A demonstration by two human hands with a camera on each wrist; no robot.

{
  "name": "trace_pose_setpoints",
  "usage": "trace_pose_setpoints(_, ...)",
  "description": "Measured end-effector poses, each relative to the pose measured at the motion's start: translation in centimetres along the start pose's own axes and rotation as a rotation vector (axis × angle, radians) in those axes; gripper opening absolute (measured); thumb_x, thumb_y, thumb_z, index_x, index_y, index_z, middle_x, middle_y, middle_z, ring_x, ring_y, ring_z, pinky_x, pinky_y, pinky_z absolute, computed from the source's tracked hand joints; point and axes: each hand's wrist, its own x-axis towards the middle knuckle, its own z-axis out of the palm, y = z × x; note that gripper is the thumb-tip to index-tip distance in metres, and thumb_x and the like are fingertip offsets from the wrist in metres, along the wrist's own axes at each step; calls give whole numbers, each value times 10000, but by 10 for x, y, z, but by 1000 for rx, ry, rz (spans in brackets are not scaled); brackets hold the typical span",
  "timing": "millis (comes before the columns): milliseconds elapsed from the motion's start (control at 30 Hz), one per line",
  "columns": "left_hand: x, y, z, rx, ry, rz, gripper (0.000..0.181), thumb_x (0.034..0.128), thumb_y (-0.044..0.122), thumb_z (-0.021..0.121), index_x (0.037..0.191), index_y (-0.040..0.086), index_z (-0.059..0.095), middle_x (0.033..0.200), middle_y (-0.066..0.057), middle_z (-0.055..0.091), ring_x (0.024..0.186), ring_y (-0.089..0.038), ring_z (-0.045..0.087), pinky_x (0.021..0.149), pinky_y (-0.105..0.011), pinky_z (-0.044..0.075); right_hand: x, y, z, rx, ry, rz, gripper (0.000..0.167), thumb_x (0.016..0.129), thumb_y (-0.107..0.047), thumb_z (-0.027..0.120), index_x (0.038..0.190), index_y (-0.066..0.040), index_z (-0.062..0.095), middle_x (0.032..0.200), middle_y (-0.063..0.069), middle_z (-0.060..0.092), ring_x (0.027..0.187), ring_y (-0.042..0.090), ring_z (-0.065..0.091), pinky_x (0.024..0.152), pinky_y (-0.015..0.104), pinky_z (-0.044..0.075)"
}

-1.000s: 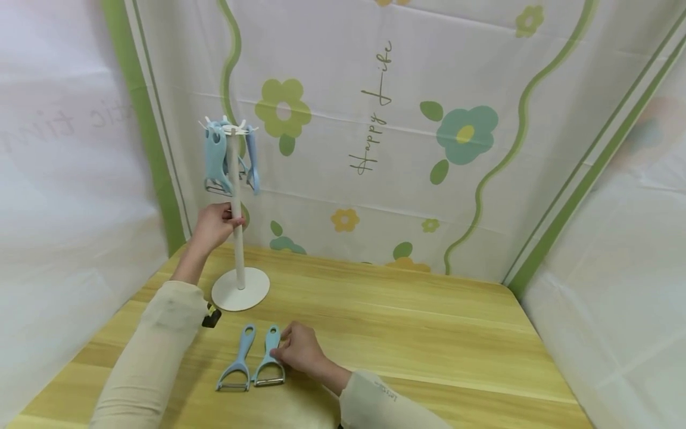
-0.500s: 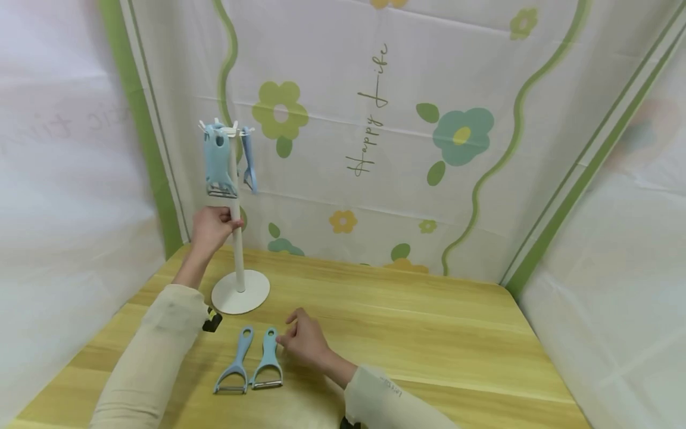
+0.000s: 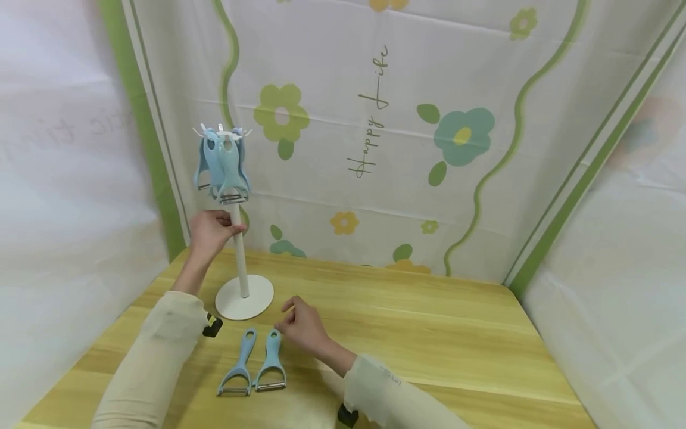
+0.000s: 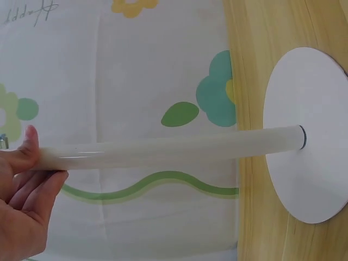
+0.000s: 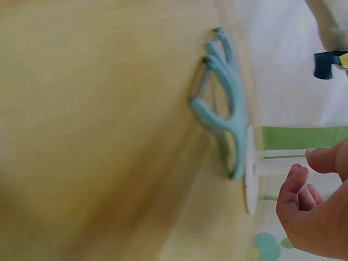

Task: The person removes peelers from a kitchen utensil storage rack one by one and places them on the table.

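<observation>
My left hand (image 3: 210, 233) pinches the white pole (image 3: 240, 256) of a stand below its hooks; the left wrist view shows thumb and fingers of the hand (image 4: 27, 201) on either side of the pole (image 4: 163, 148). Several blue peelers (image 3: 230, 167) hang from the hooks. Two more peelers lie side by side on the table, a blue one (image 3: 243, 357) and a lighter one (image 3: 272, 357). Above the lighter one's handle end is my right hand (image 3: 304, 326), fingers bent and holding nothing; the right wrist view shows a gap between thumb and fingers.
The stand's round white base (image 3: 257, 298) rests on the wooden table (image 3: 429, 333) behind the two lying peelers. A printed floral curtain (image 3: 396, 208) hangs behind the table, with white fabric (image 3: 632, 268) at the sides.
The hooks and hanging peelers have turned around the pole, and the stand's base has shifted slightly nearer. My right hand has let go of the lighter peeler and moved up and away.
</observation>
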Motion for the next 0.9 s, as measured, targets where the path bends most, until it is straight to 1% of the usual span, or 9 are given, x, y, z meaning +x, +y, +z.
trace_pose_setpoints(100,2,0,-1,31,-33,31,279,831,137,816,956,-97,729,920,-277,738,853,-411,735,630,-282,561,11,-12,-7,15,15,-20,257,904,-115,726,1091,7,600,784,39,697,605,-11,556,552,164,479)
trace_pose_setpoints(200,5,1,-3,56,-101,76,261,866,123,780,970,-102,696,934,-295,722,852,-415,714,687,-416,583,27,-27,-16,31,45,-38,235,920,-156,714,1079,-10,620,848,52,720,670,5,600,608,166,511)
trace_pose_setpoints(267,7,2,-3,44,-152,88,233,889,98,749,982,-102,676,951,-304,709,872,-416,699,724,-456,582,40,-38,-22,35,70,-48,217,924,-172,713,1071,-32,635,897,54,724,732,18,618,660,160,522)
trace_pose_setpoints(367,9,3,-3,24,-213,81,188,919,61,701,1025,-88,655,1000,-295,700,940,-417,693,799,-488,586,60,-56,-33,42,113,-76,211,920,-164,721,1070,-33,650,956,77,724,798,60,642,712,163,542)
trace_pose_setpoints(500,10,2,-1,-21,-250,78,152,936,-13,643,1071,-83,627,1055,-292,683,1023,-433,683,892,-531,572,87,-84,-49,72,182,-108,237,922,-161,721,1101,-20,656,1021,106,722,867,137,674,743,179,561)
trace_pose_setpoints(600,9,0,2,-53,-244,77,135,929,-63,616,1061,-89,613,1045,-294,683,1013,-435,684,904,-535,567,106,-104,-60,112,217,-119,287,946,-193,696,1175,-27,645,1092,107,721,965,182,693,780,206,568)
trace_pose_setpoints(733,8,-3,5,-46,-209,76,120,902,-107,596,1017,-82,615,990,-279,698,954,-407,698,869,-518,579,126,-132,-72,138,219,-157,361,966,-245,672,1272,-64,611,1213,87,696,1102,193,682,851,234,571)
trace_pose_setpoints(800,8,-4,6,-33,-183,92,130,883,-126,584,1002,-86,616,954,-272,697,918,-399,700,829,-502,584,134,-144,-76,125,206,-184,401,968,-265,669,1311,-72,590,1264,77,674,1148,187,664,884,228,564)
trace_pose_setpoints(900,8,-3,7,-35,-144,125,173,856,-155,568,1016,-100,604,918,-272,685,877,-401,699,775,-465,581,143,-161,-81,91,188,-231,452,968,-264,670,1356,-57,565,1312,87,656,1191,192,648,908,223,559)
